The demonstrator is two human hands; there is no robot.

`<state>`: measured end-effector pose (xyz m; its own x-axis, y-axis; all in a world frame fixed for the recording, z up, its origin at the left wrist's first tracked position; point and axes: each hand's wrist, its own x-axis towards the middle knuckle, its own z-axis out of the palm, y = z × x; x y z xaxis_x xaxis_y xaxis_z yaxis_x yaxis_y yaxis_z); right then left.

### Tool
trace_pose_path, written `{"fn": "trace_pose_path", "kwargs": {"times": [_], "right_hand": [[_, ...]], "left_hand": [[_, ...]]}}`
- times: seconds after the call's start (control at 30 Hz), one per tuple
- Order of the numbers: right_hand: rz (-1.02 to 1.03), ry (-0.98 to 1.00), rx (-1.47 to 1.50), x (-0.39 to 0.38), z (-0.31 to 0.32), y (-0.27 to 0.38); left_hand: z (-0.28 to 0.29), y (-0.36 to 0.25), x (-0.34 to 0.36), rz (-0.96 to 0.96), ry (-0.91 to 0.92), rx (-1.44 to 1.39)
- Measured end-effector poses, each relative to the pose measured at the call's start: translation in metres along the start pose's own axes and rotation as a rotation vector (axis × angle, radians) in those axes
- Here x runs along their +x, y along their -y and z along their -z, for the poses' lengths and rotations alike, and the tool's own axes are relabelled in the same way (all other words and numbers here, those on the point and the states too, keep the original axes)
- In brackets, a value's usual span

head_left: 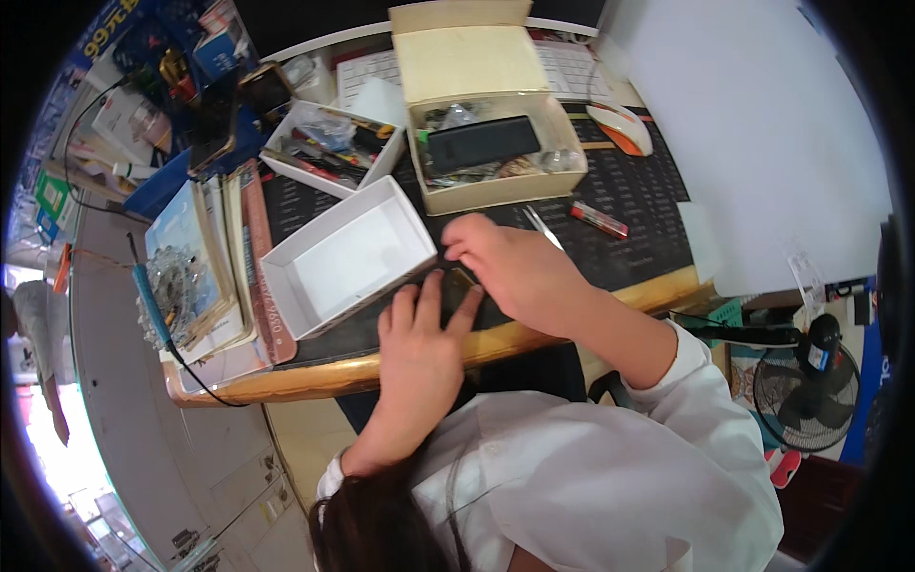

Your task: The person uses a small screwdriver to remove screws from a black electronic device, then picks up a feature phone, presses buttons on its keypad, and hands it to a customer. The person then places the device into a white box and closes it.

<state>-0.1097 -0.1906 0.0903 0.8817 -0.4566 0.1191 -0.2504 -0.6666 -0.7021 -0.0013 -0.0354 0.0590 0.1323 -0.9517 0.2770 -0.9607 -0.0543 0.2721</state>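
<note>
- Dark flat piece [463, 284], small and partly hidden by my fingers, lay on the black desk mat [610, 262], near the wooden front edge [534, 335]; what it was, I could not tell.
- My left hand [421, 336] was palm down, fingers spread, with forefinger and thumb on either side of the piece; whether they gripped it or only braced it did not show.
- My right hand [510, 272] was bent over it from the other side, fingertips drawn together; I cannot say whether anything was pinched there.
- As I judged it, the left hand had best keep the piece flat and still, with light pressure, while the right worked in small, controlled movements.
- An open white box [351, 255] stood just beside my left fingers, so knocking it was a risk.
- Metal tweezers [543, 227] lay beyond my right hand, handy for anything too fine for fingertips.
- Lifting the right fingertips slightly would have given me a clearer sight of the piece.
</note>
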Motion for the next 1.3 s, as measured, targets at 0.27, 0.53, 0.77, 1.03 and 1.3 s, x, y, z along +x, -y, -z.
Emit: {"fn": "trace_pose_path", "kwargs": {"times": [0.27, 0.53, 0.77, 1.03, 1.3], "right_hand": [[0.051, -0.253, -0.17, -0.003, -0.02, 0.0], [0.104, -0.312, -0.002, 0.003, 0.008, 0.028], [0.052, 0.054, 0.362, 0.058, -0.004, 0.048], [0.021, 0.308, 0.266, 0.093, -0.04, 0.048], [-0.061, 0.267, 0.319, 0.088, -0.042, 0.051]], "left_hand": [[-0.007, 0.002, -0.004, 0.017, -0.031, 0.025], [-0.009, 0.008, -0.006, 0.022, 0.008, -0.046], [-0.019, 0.011, -0.004, 0.042, -0.109, -0.162], [-0.005, 0.037, -0.019, -0.157, -0.198, -0.364], [0.006, 0.037, -0.03, -0.114, -0.19, -0.583]]}}
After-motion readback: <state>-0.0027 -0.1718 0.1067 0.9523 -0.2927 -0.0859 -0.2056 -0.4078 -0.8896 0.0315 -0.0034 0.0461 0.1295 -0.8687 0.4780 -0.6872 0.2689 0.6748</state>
